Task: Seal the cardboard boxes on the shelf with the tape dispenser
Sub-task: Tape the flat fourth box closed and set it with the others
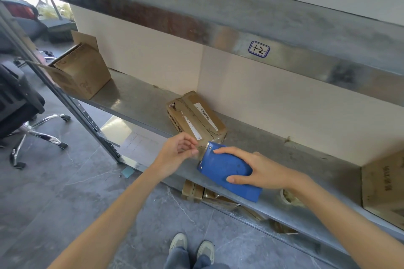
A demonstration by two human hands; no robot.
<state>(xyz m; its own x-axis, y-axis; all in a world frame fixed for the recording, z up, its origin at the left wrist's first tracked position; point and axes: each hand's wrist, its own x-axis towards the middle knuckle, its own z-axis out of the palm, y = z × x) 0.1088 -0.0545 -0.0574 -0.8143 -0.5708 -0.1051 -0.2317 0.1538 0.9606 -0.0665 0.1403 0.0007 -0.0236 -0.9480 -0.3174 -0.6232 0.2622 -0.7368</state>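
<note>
A blue tape dispenser (225, 170) is held in front of the metal shelf (135, 98), its toothed edge pointing up-left. My right hand (260, 170) grips its body, index finger along the top and thumb underneath. At the dispenser's mouth my left hand (179, 150) pinches the clear tape end. Just behind lies a small cardboard box (196, 116) with white labels and a barcode. An open cardboard box (80, 72) with raised flaps stands at the shelf's left end. Another box (382, 183) sits at the far right.
An upper shelf (258, 50) with a "1-2" label overhangs the work area. A grey upright post (72, 102) runs down the left. A black office chair (24, 111) stands on the floor at left. Flattened cardboard (196, 191) lies under the shelf, and a tape roll (288, 197) rests near my right wrist.
</note>
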